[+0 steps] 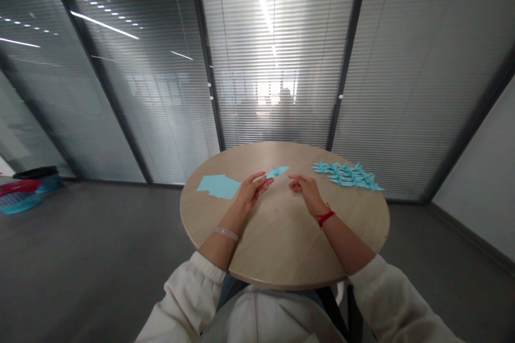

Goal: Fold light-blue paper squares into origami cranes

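A light-blue folded paper crane (278, 171) sticks out from the fingertips of my left hand (252, 191), which pinches it at its left end over the middle of the table. Its pointed wings are spread sideways. To the right, my right hand (306, 189) is apart from the crane, its fingers loosely curled and separated with nothing visible in them. Flat light-blue paper sheets (219, 186) lie overlapping to the left of my left hand. Several finished light-blue paper cranes (349, 174) sit bunched in rows beyond my right hand.
The round wooden table (284, 249) carries the papers and cranes, with its near edge close to my body. Glass partitions with blinds (277, 53) rise behind it. Red and blue plastic baskets (20, 198) stand on the grey floor at far left.
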A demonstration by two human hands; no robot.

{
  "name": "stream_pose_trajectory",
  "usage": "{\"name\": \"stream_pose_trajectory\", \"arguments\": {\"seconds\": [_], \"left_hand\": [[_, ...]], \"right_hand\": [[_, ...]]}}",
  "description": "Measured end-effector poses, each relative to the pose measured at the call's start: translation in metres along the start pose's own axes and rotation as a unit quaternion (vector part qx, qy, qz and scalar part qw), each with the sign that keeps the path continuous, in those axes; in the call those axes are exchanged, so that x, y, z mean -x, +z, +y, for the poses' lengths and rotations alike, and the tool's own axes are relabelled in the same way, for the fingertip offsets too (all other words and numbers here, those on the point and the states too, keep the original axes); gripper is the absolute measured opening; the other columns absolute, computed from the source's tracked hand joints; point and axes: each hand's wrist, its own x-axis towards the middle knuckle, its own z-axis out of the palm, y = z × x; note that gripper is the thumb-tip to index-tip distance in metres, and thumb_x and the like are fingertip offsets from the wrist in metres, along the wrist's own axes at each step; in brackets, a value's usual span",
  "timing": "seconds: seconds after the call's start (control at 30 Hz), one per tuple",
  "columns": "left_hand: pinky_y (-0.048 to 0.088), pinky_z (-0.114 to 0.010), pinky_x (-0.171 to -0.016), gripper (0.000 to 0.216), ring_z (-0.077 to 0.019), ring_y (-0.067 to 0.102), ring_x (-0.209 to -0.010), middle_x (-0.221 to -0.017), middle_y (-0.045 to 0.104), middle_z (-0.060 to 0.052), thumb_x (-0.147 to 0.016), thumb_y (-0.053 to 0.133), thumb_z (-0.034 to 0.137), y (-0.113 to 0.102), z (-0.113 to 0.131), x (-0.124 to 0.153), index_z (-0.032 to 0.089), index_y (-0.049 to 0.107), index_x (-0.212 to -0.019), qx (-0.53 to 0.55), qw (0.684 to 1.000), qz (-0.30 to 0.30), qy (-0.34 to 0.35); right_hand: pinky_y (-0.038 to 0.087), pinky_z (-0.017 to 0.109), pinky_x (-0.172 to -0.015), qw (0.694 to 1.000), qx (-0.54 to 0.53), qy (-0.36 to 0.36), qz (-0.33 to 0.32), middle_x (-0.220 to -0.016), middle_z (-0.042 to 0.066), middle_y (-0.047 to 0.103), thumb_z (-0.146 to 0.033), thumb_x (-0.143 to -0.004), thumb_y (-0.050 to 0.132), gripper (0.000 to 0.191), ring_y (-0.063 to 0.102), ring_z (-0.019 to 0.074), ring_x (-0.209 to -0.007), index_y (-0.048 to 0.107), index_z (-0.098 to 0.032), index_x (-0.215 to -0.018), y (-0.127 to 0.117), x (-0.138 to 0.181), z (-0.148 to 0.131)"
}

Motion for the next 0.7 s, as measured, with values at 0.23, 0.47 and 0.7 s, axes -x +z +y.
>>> {"name": "stream_pose_trajectory", "arguments": {"seconds": [0.23,0.47,0.7], "left_hand": [[0.054,-0.029,-0.082,0.031,-0.018,0.069,-0.082,-0.09,0.069,-0.012,-0.074,0.07,0.015,0.001,-0.008,0.002,0.01,0.059,-0.103,-0.038,0.998,0.039,0.005],[0.055,-0.03,-0.082,0.035,-0.0185,0.069,-0.082,-0.093,0.07,-0.014,-0.072,0.072,0.012,0.004,-0.012,0.004,0.008,0.058,-0.105,-0.044,0.999,0.019,-0.007],[0.054,-0.033,-0.083,0.029,-0.019,0.069,-0.081,-0.091,0.07,-0.015,-0.073,0.07,0.014,0.007,-0.013,0.003,0.009,0.06,-0.1,-0.079,0.996,0.03,-0.009]], "right_hand": [[0.04,0.027,-0.066,0.949,0.241,-0.186,0.08,-0.075,0.001,0.062,-0.047,-0.085,0.052,0.026,0.055,0.0162,-0.069,0.057,-0.022,-0.087,0.011,0.008,-0.007],[0.035,0.027,-0.067,0.872,0.429,-0.233,-0.013,-0.073,0.001,0.055,-0.039,-0.087,0.051,0.02,0.048,0.0164,-0.068,0.054,-0.022,-0.076,0.014,0.01,0.002],[0.034,0.028,-0.066,0.811,0.538,-0.23,0.016,-0.074,0.005,0.058,-0.028,-0.09,0.042,0.022,0.05,0.0179,-0.069,0.055,-0.021,-0.075,0.007,0.002,0.005]]}}
